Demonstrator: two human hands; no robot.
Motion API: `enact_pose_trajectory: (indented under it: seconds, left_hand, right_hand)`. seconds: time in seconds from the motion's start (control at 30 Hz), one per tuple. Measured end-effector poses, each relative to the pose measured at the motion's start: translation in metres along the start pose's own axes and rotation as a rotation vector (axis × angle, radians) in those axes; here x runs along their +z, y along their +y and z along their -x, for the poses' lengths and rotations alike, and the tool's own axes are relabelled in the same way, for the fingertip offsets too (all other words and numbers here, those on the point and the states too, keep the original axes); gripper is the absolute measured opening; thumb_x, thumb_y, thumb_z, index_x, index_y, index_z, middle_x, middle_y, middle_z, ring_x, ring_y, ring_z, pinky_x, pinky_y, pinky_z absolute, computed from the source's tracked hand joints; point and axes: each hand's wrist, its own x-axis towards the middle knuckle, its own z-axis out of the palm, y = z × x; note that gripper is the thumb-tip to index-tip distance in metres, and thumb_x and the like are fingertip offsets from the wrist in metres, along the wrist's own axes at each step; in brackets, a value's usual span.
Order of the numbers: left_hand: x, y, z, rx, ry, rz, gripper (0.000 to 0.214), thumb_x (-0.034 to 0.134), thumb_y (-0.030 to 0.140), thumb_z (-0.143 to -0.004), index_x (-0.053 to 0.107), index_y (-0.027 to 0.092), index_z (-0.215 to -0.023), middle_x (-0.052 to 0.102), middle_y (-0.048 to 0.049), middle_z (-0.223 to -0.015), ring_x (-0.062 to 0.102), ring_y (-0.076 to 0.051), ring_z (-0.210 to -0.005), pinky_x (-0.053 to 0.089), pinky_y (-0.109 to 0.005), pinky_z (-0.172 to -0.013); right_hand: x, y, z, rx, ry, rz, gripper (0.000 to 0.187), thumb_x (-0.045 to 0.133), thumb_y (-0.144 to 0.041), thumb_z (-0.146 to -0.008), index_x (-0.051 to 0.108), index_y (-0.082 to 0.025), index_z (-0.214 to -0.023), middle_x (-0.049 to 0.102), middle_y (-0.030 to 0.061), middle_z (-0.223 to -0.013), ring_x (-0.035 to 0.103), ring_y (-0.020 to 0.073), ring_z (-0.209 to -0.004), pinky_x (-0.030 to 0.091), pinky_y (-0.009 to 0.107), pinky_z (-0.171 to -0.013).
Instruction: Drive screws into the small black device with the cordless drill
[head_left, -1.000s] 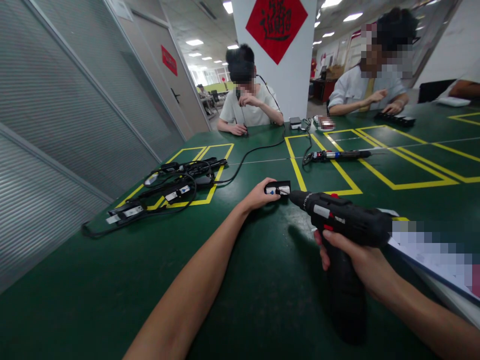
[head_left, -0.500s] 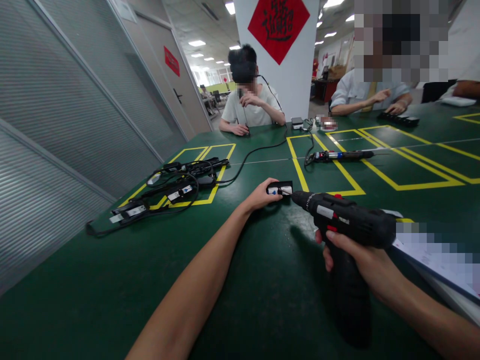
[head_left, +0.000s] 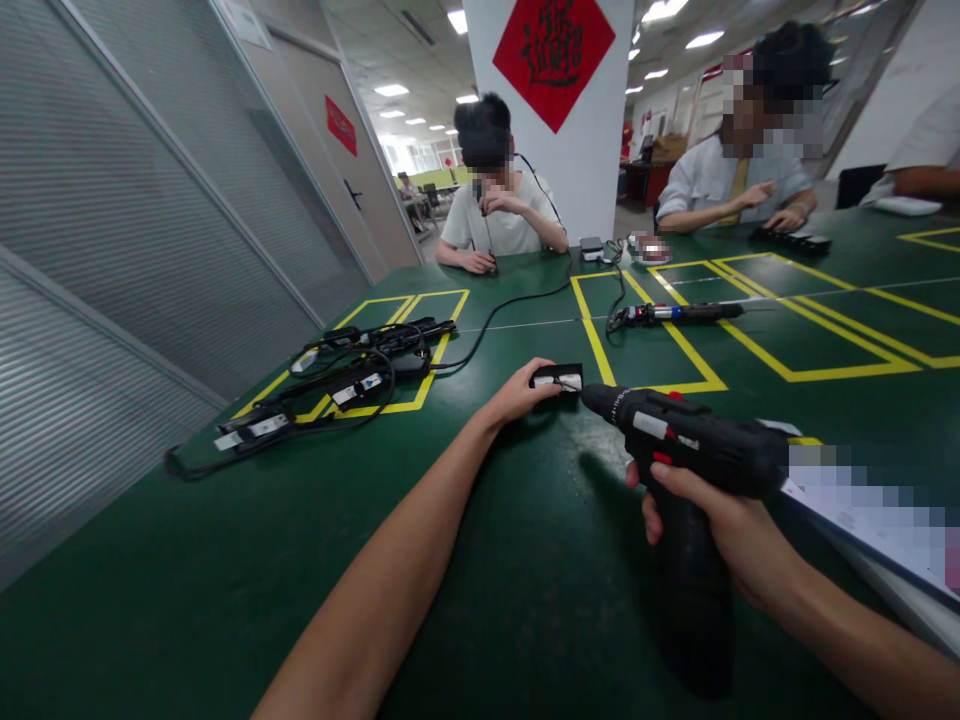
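Observation:
My left hand (head_left: 520, 393) reaches forward over the green table (head_left: 225, 560) and grips a small black box with a white label (head_left: 559, 377), holding it down on the surface. My right hand (head_left: 720, 525) is wrapped round the handle of a black cordless drill (head_left: 686, 450). The drill's nose points left and its tip sits right at the small black box.
A pile of black power adapters and cables (head_left: 337, 380) lies at the left on yellow floor-tape markings. A long black tool (head_left: 679, 312) lies beyond. Two people sit across the table; a third person's arm is at the far right. Papers (head_left: 870, 510) lie at my right.
The view has shifted a little. My hands, the box and the drill keep the same pose, with the drill tip staying at the box.

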Motion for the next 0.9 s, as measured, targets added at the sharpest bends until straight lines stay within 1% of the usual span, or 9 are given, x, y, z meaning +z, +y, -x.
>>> enact_pose_trajectory:
  seconds: [0.13, 0.37, 0.5, 0.6, 0.73, 0.9]
  left_hand:
    - [0.0000, -0.0003, 0.0001, 0.017, 0.000, 0.008, 0.047, 0.056, 0.041, -0.073, 0.048, 0.019, -0.115, 0.058, -0.0033, -0.102, 0.055, -0.015, -0.085, 0.044, -0.027, -0.075]
    - [-0.0008, -0.0055, -0.0026, 0.039, -0.003, -0.019, 0.049, 0.058, 0.039, -0.072, 0.048, 0.018, -0.115, 0.057, -0.0044, -0.105, 0.055, -0.017, -0.089, 0.044, -0.028, -0.078]
    - [-0.0013, -0.0092, -0.0037, 0.053, 0.005, -0.009, 0.049, 0.060, 0.039, -0.071, 0.049, 0.018, -0.114, 0.057, -0.0040, -0.105, 0.054, -0.017, -0.090, 0.044, -0.027, -0.079]
    - [-0.0013, -0.0096, -0.0031, 0.066, 0.004, 0.007, 0.049, 0.059, 0.041, -0.072, 0.049, 0.018, -0.114, 0.057, -0.0037, -0.104, 0.054, -0.016, -0.089, 0.044, -0.027, -0.079]
    - [-0.0006, -0.0082, -0.0028, 0.055, 0.002, 0.015, 0.050, 0.058, 0.043, -0.072, 0.049, 0.018, -0.114, 0.057, -0.0034, -0.102, 0.055, -0.016, -0.087, 0.044, -0.027, -0.077]
    - [0.0002, -0.0058, -0.0025, 0.040, 0.003, 0.011, 0.048, 0.058, 0.041, -0.073, 0.049, 0.018, -0.114, 0.058, -0.0034, -0.103, 0.055, -0.016, -0.087, 0.044, -0.028, -0.078]
  right_hand:
    - [-0.0002, 0.0015, -0.0016, -0.001, -0.018, -0.020, 0.026, 0.047, -0.038, -0.088, 0.061, -0.016, -0.092, 0.060, 0.0018, -0.055, 0.053, 0.0156, -0.052, 0.038, 0.028, -0.052]
    - [0.0010, 0.0012, 0.0039, -0.016, -0.038, 0.054, 0.025, 0.047, -0.036, -0.089, 0.061, -0.016, -0.096, 0.061, 0.0015, -0.057, 0.054, 0.0160, -0.055, 0.038, 0.029, -0.054]
    - [0.0013, 0.0017, 0.0070, -0.030, -0.029, 0.068, 0.026, 0.047, -0.034, -0.088, 0.060, -0.015, -0.101, 0.061, 0.0011, -0.057, 0.053, 0.0161, -0.054, 0.038, 0.030, -0.055]
    - [0.0003, 0.0039, 0.0054, -0.037, -0.009, 0.064, 0.026, 0.046, -0.034, -0.089, 0.060, -0.015, -0.101, 0.062, 0.0012, -0.057, 0.054, 0.0164, -0.055, 0.038, 0.030, -0.056]
    - [-0.0018, 0.0072, 0.0029, -0.028, -0.003, 0.052, 0.027, 0.045, -0.035, -0.089, 0.060, -0.016, -0.101, 0.061, 0.0013, -0.057, 0.054, 0.0163, -0.055, 0.038, 0.030, -0.055]
    - [-0.0015, 0.0073, 0.0037, -0.057, -0.025, 0.056, 0.029, 0.045, -0.033, -0.090, 0.059, -0.015, -0.106, 0.061, 0.0014, -0.057, 0.053, 0.0160, -0.055, 0.037, 0.029, -0.054]
